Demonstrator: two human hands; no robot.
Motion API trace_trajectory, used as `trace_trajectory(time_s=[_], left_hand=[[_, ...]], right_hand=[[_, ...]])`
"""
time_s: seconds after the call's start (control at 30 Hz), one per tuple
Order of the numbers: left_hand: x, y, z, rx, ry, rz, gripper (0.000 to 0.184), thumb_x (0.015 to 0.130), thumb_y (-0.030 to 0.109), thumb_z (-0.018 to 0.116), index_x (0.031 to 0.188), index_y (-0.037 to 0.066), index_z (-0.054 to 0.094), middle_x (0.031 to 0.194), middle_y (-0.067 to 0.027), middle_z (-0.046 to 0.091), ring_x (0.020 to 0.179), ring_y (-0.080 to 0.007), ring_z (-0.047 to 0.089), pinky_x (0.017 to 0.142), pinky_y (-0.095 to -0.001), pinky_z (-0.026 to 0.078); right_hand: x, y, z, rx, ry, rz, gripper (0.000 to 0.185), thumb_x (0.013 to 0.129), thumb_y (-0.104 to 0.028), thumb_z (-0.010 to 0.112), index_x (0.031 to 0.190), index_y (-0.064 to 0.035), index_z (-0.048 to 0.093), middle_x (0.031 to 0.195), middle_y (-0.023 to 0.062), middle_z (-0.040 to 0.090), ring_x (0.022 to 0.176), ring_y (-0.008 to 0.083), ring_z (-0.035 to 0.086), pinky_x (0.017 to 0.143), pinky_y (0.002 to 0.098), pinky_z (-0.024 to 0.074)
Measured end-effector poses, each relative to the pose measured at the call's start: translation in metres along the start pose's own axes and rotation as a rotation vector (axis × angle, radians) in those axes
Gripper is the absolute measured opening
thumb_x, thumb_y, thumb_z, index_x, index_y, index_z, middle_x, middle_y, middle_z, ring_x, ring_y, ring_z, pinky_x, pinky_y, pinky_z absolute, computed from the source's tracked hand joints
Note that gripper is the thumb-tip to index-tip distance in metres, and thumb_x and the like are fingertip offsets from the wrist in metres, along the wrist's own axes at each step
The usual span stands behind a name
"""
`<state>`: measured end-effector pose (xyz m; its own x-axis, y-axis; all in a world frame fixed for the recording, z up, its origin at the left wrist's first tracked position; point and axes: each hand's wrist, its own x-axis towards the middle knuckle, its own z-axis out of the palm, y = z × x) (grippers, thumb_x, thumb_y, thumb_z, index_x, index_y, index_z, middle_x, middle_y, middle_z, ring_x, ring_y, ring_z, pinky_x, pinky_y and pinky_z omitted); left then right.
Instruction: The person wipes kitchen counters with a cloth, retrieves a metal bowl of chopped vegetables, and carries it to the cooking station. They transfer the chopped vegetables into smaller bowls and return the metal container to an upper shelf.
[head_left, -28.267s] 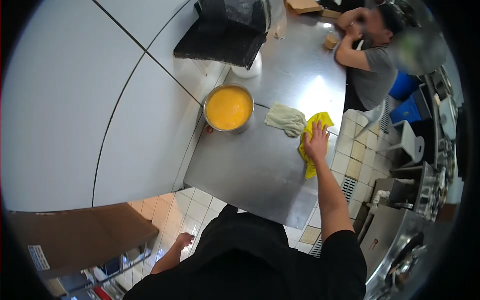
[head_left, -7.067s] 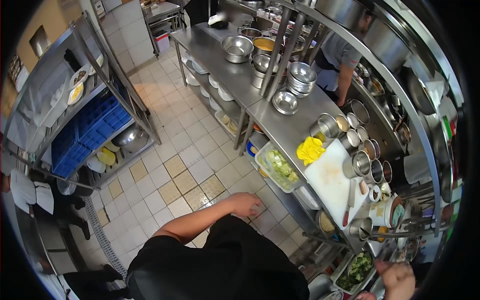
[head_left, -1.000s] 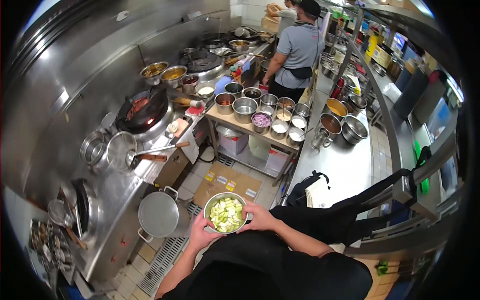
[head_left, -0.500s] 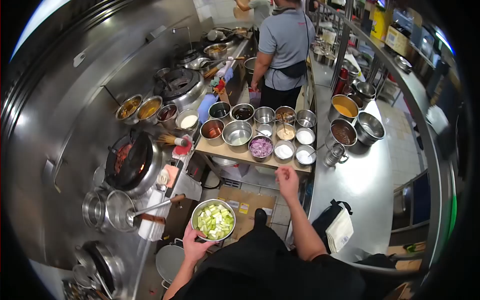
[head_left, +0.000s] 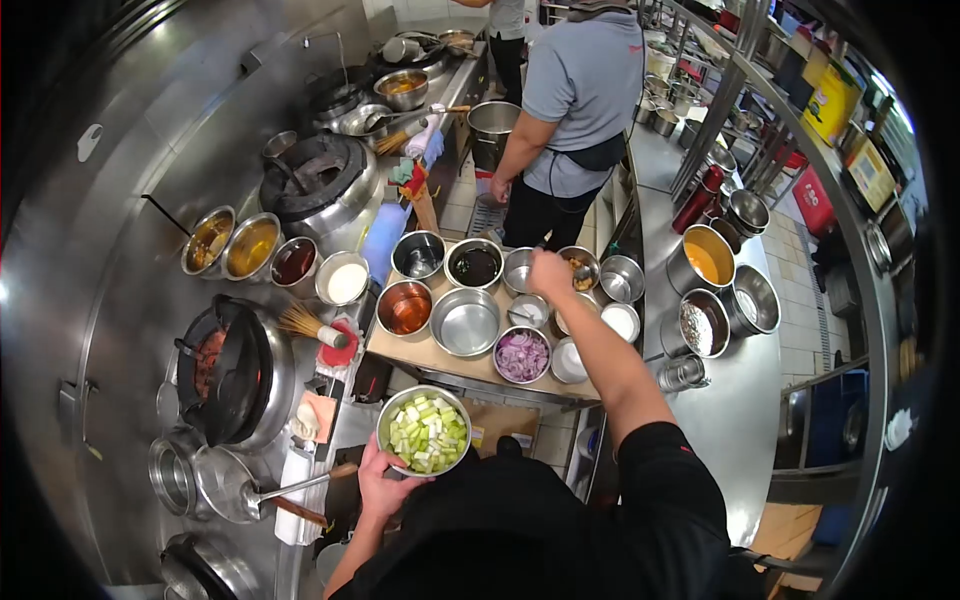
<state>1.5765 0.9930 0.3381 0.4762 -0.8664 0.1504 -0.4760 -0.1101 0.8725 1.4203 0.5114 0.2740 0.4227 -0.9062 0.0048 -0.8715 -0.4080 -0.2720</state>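
Note:
My left hand (head_left: 388, 482) is closed on the rim and side of a metal bowl (head_left: 465, 452), held low in front of my body. Pale green and white chopped vegetable pieces (head_left: 428, 432) fill it. My right hand (head_left: 552, 276) reaches over the far rows of metal pots, its fingers curled together between a steel pot (head_left: 517, 268) and a pot of brown food (head_left: 582, 264). What lies within those fingers is hidden. Nearer me stand a bowl of chopped purple onion (head_left: 522, 357), a pot of white powder (head_left: 529, 311) with a spoon, and a large pot of clear liquid (head_left: 465, 322).
To the left, a wok (head_left: 225, 370) sits on the range beside a strainer ladle (head_left: 235, 485). Sauce pots (head_left: 252, 248) line the back. A co-worker in a grey shirt (head_left: 585, 90) stands ahead. On the right, a steel counter (head_left: 725, 420) holds pots, including orange sauce (head_left: 708, 258).
My right hand has moved forward from the near side of the pots to above the far rows. The bowl stays in my left hand. The view has shifted closer to the pots.

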Motion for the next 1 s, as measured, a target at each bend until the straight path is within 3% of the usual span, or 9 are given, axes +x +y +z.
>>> trace_trajectory(time_s=[0.07, 0.1, 0.33, 0.5, 0.6, 0.63, 0.73, 0.87, 1.0], left_hand=[[0.02, -0.008, -0.006, -0.042, -0.025, -0.011, 0.048, 0.051, 0.012, 0.098, 0.075, 0.007, 0.057, 0.138, -0.0231, 0.055, 0.127, -0.0375, 0.056, 0.104, -0.0434, 0.046], [0.037, -0.013, -0.006, -0.078, -0.034, -0.001, 0.048, 0.051, 0.012, 0.099, 0.075, 0.007, 0.057, 0.138, -0.023, 0.055, 0.127, -0.0374, 0.056, 0.104, -0.043, 0.046], [0.125, -0.04, -0.012, -0.208, -0.077, 0.096, 0.047, 0.053, 0.012, 0.097, 0.077, 0.006, 0.058, 0.148, -0.0259, 0.046, 0.131, -0.0378, 0.053, 0.108, -0.0434, 0.042], [0.16, -0.037, -0.011, -0.175, -0.067, 0.063, 0.047, 0.053, 0.01, 0.096, 0.077, 0.006, 0.056, 0.147, -0.0248, 0.048, 0.129, -0.0383, 0.054, 0.106, -0.0431, 0.044], [0.172, -0.022, -0.002, -0.112, -0.073, 0.086, 0.05, 0.051, 0.004, 0.094, 0.083, 0.007, 0.056, 0.138, -0.0186, 0.053, 0.127, -0.0344, 0.054, 0.106, -0.0415, 0.042], [0.171, -0.017, 0.001, -0.061, -0.09, 0.033, 0.049, 0.052, -0.001, 0.092, 0.083, 0.007, 0.056, 0.141, -0.0175, 0.051, 0.128, -0.0327, 0.053, 0.106, -0.0403, 0.043], [0.16, -0.021, 0.024, -0.116, -0.001, -0.086, 0.048, 0.051, 0.005, 0.096, 0.078, 0.007, 0.056, 0.146, -0.0219, 0.048, 0.127, -0.0358, 0.055, 0.105, -0.0415, 0.044], [0.146, -0.01, 0.049, -0.123, 0.017, -0.143, 0.048, 0.051, 0.003, 0.096, 0.079, 0.008, 0.057, 0.147, -0.0223, 0.047, 0.13, -0.0331, 0.054, 0.105, -0.0401, 0.045], [0.133, -0.008, 0.068, -0.141, 0.031, -0.171, 0.047, 0.053, 0.006, 0.097, 0.079, 0.008, 0.058, 0.146, -0.0226, 0.048, 0.13, -0.0346, 0.054, 0.107, -0.0412, 0.044]], right_hand=[[0.032, 0.005, 0.013, -0.062, -0.064, 0.077, 0.037, 0.084, -0.019, 0.063, 0.117, -0.0036, 0.062, 0.109, 0.0223, 0.071, 0.105, 0.0392, 0.068, 0.089, 0.0511, 0.0552], [0.035, -0.003, 0.001, -0.067, -0.183, 0.171, 0.041, 0.084, -0.018, 0.064, 0.122, -0.0023, 0.06, 0.122, 0.0225, 0.067, 0.12, 0.0387, 0.062, 0.099, 0.049, 0.0499], [0.047, -0.012, 0.013, -0.179, -0.282, 0.226, 0.046, 0.084, -0.019, 0.064, 0.127, -0.0021, 0.059, 0.131, 0.0193, 0.063, 0.128, 0.0376, 0.055, 0.105, 0.0505, 0.0436], [0.076, 0.006, 0.047, -0.199, -0.251, 0.19, 0.059, 0.078, -0.02, 0.073, 0.132, -0.0041, 0.055, 0.13, 0.0183, 0.063, 0.131, 0.0381, 0.051, 0.106, 0.0534, 0.0414], [0.086, 0.013, 0.047, -0.256, -0.297, 0.179, 0.055, 0.076, -0.019, 0.074, 0.127, -0.0048, 0.059, 0.13, 0.0171, 0.064, 0.132, 0.037, 0.049, 0.106, 0.049, 0.0413], [0.088, 0.018, 0.054, -0.256, -0.324, 0.155, 0.054, 0.075, -0.018, 0.075, 0.126, -0.0053, 0.061, 0.13, 0.0163, 0.064, 0.132, 0.0365, 0.049, 0.106, 0.0475, 0.041], [0.098, 0.03, 0.06, -0.273, -0.36, 0.085, 0.053, 0.073, -0.017, 0.076, 0.123, -0.0066, 0.064, 0.128, 0.0144, 0.065, 0.13, 0.036, 0.049, 0.106, 0.0455, 0.0398], [0.12, 0.065, 0.084, -0.103, -0.293, 0.12, 0.045, 0.077, -0.014, 0.071, 0.12, -0.0036, 0.066, 0.117, 0.0151, 0.07, 0.118, 0.032, 0.06, 0.102, 0.0428, 0.0456], [0.142, 0.068, 0.083, 0.081, -0.311, 0.129, 0.036, 0.082, -0.011, 0.065, 0.118, -0.0104, 0.066, 0.114, 0.0175, 0.07, 0.11, 0.0355, 0.067, 0.093, 0.0475, 0.0535]])
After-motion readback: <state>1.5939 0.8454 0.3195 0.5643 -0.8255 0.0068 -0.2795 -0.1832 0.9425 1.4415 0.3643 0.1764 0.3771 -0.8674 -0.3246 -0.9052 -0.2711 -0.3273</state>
